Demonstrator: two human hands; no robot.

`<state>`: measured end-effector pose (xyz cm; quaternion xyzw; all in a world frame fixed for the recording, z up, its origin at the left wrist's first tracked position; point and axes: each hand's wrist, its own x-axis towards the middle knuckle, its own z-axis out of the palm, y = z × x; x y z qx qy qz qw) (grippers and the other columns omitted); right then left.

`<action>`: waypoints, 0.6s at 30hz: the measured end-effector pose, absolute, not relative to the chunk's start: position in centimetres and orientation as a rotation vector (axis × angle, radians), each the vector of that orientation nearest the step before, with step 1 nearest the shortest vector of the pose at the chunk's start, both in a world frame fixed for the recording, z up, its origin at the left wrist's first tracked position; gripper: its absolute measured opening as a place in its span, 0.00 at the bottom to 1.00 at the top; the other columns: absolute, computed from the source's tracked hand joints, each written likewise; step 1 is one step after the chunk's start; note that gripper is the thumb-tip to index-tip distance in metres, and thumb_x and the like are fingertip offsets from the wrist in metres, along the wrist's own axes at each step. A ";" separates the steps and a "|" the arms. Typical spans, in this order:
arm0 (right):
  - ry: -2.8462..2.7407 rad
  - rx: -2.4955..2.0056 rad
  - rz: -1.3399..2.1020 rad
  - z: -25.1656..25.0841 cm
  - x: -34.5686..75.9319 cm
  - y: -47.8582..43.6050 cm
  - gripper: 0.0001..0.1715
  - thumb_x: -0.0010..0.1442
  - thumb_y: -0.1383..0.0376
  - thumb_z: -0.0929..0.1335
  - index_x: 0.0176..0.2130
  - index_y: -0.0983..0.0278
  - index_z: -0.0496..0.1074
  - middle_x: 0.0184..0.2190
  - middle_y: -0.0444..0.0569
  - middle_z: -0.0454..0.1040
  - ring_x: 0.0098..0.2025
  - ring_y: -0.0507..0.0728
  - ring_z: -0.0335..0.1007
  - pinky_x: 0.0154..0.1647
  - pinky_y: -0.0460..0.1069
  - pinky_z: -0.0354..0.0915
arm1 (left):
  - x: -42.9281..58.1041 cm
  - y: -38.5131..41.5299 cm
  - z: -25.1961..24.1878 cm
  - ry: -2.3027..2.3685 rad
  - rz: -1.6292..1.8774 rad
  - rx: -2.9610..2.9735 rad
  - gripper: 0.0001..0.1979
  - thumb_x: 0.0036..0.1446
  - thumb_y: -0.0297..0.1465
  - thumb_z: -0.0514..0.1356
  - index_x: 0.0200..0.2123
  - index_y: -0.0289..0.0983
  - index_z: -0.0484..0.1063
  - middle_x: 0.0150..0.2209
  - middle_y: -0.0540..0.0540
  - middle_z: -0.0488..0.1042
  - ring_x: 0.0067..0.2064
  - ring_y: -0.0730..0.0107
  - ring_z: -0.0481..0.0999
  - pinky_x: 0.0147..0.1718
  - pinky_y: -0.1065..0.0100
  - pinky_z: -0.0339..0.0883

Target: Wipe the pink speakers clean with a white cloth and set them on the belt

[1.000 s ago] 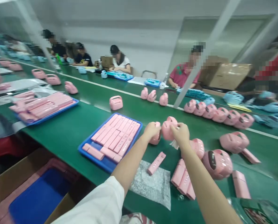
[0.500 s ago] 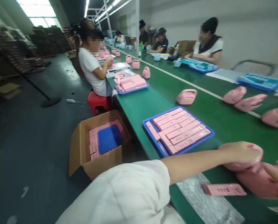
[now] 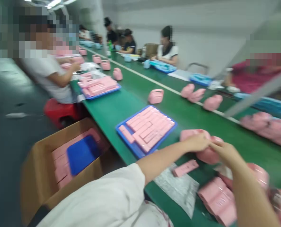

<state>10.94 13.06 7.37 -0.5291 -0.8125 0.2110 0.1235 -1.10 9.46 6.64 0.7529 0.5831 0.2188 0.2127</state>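
My left hand (image 3: 200, 142) rests over pink rounded cases on the green table (image 3: 121, 116); its fingers are blurred. Beside it, my right hand (image 3: 223, 151) touches the same group, and the two hands meet over a pink case (image 3: 208, 156). What the fingers grip cannot be made out. Nearer me, a single pink bar-shaped piece (image 3: 186, 168) lies by a clear plastic bag (image 3: 178, 186). To the left of my hands is a blue tray (image 3: 140, 154) with rows of pink pieces. More pink pieces (image 3: 218, 200) are bundled below my right hand.
An open cardboard box (image 3: 41, 160) with pink pieces and a blue tray stands at the left. A person on a red stool (image 3: 60, 112) works beyond it. Several people sit across the table. A slanted grey post (image 3: 256, 94) rises at the right, near more pink cases.
The view has turned right, so the scene has shifted left. My right hand has come in beside my left hand at the pink cases. More pink pieces now show at the lower right.
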 end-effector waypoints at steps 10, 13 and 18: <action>-2.059 -1.680 0.859 6.2 11.4 14.4 0.18 0.51 0.60 0.66 0.16 0.63 0.58 0.15 0.38 0.54 0.22 0.49 0.53 0.25 0.46 0.48 | -2.4 18.4 8.2 1.856 0.416 2.082 0.17 0.64 0.34 0.52 0.53 0.32 0.68 0.52 0.36 0.71 0.50 0.59 0.74 0.48 0.57 0.69; -2.028 -1.681 0.930 6.1 11.2 14.4 0.18 0.51 0.60 0.68 0.18 0.63 0.60 0.17 0.38 0.59 0.23 0.49 0.56 0.26 0.45 0.49 | -1.8 23.5 9.5 1.893 0.399 2.114 0.21 0.62 0.37 0.56 0.56 0.36 0.64 0.57 0.39 0.67 0.53 0.59 0.71 0.51 0.51 0.67; -1.955 -1.749 0.967 6.1 10.9 14.6 0.16 0.50 0.58 0.70 0.20 0.63 0.64 0.20 0.40 0.64 0.26 0.50 0.59 0.28 0.46 0.50 | -0.6 33.2 10.2 1.965 0.349 2.146 0.19 0.61 0.37 0.58 0.54 0.36 0.66 0.56 0.40 0.67 0.54 0.57 0.70 0.51 0.50 0.67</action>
